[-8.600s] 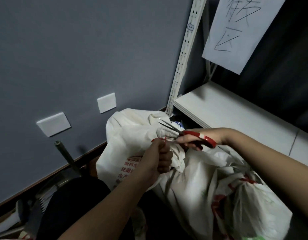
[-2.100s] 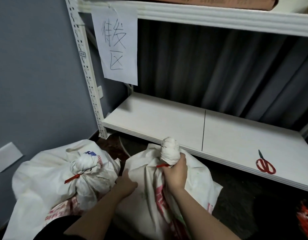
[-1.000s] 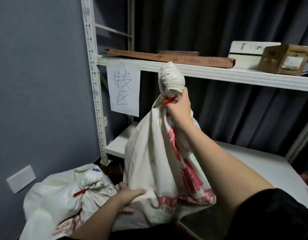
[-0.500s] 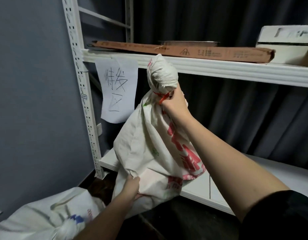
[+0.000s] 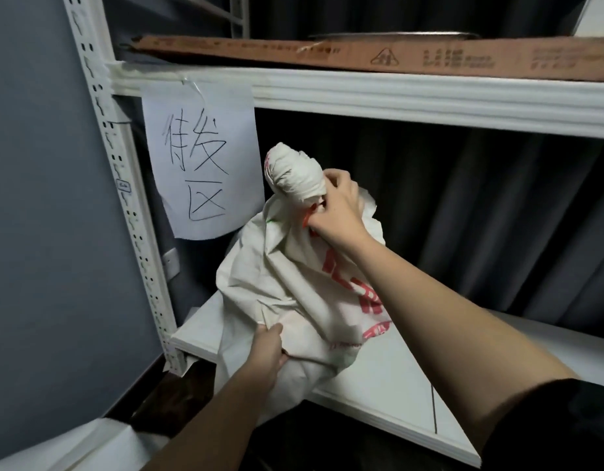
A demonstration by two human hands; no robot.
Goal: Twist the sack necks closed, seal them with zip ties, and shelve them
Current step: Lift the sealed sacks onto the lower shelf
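A white woven sack [image 5: 287, 287] with red print sits partly on the left end of the white lower shelf [image 5: 389, 379], its bottom hanging over the front edge. Its neck is twisted into a knob and bound with a red zip tie [image 5: 307, 219]. My right hand [image 5: 338, 209] grips the neck just below the knob. My left hand [image 5: 266, 351] clutches the fabric at the sack's lower front. A second white sack [image 5: 66, 447] lies on the floor at the bottom left, only partly in view.
A handwritten paper sign [image 5: 202, 158] hangs from the upper shelf [image 5: 395, 96], close to the sack's left. A flat brown carton [image 5: 361, 56] lies on that upper shelf. The perforated white upright [image 5: 124, 198] stands at the left by the grey wall. Dark curtains hang behind.
The sack has come down from mid-air onto the lower shelf, further in under the upper shelf. Both hands keep their holds on neck and bottom.
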